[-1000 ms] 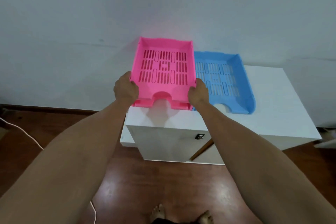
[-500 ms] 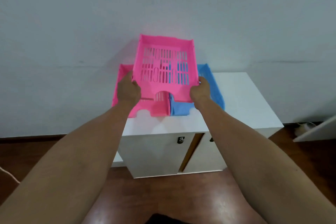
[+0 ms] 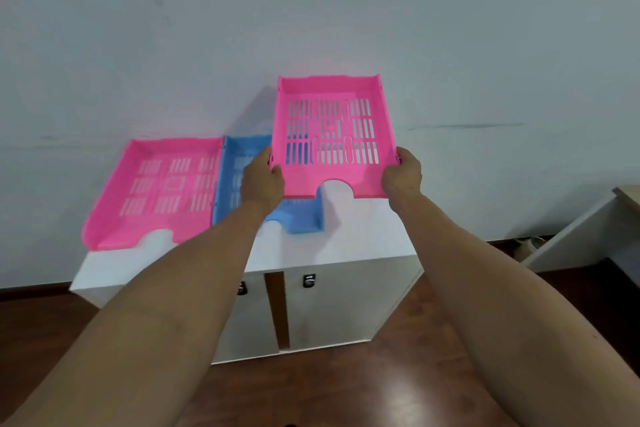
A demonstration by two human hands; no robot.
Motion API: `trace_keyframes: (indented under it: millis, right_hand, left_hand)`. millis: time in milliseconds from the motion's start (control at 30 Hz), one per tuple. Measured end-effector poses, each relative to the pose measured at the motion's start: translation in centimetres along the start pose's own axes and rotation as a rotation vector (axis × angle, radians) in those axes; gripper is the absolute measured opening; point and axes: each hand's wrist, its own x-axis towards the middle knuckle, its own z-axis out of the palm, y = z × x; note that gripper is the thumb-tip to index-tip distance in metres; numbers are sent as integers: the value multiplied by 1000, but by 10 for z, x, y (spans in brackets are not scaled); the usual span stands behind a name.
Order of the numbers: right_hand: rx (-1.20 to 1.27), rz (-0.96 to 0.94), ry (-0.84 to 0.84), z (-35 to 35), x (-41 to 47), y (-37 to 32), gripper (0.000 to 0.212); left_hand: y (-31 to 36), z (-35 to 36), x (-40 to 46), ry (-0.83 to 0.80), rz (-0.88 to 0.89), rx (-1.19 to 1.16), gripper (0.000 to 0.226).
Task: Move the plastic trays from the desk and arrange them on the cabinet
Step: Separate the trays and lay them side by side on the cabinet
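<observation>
Both hands up: the left hand (image 3: 262, 184) and the right hand (image 3: 401, 177) each clamp a side of a slotted pink plastic tray (image 3: 332, 139), held in the air above the right part of the white cabinet (image 3: 363, 236). On the cabinet top lie a second pink plastic tray (image 3: 152, 194) at the left and a blue plastic tray (image 3: 298, 218) touching it, partly hidden behind the left hand.

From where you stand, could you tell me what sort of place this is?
Probably an office or study: plastic letter trays on a white lockable cabinet, a desk corner at right.
</observation>
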Motion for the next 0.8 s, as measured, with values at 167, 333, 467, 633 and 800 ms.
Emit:
trace_keyframes:
  millis: [167, 333, 467, 633, 800]
  right_hand:
    - [-43, -13, -61, -58, 46, 32, 49]
    - [-57, 5, -131, -80, 75, 61, 52]
    - [-54, 40, -140, -82, 86, 86, 53]
    - [-66, 72, -146, -76, 93, 110, 54]
    - [-109, 103, -195, -68, 103, 134, 51]
  left_hand:
    - [23, 68, -17, -4, -124, -45, 52]
    - [26, 105, -32, 13, -187, -12, 83]
    - [22, 121, -35, 1, -180, 37, 82]
    - [11, 136, -33, -24, -217, 83, 79]
    - [-7, 146, -38, -62, -254, 118, 77]
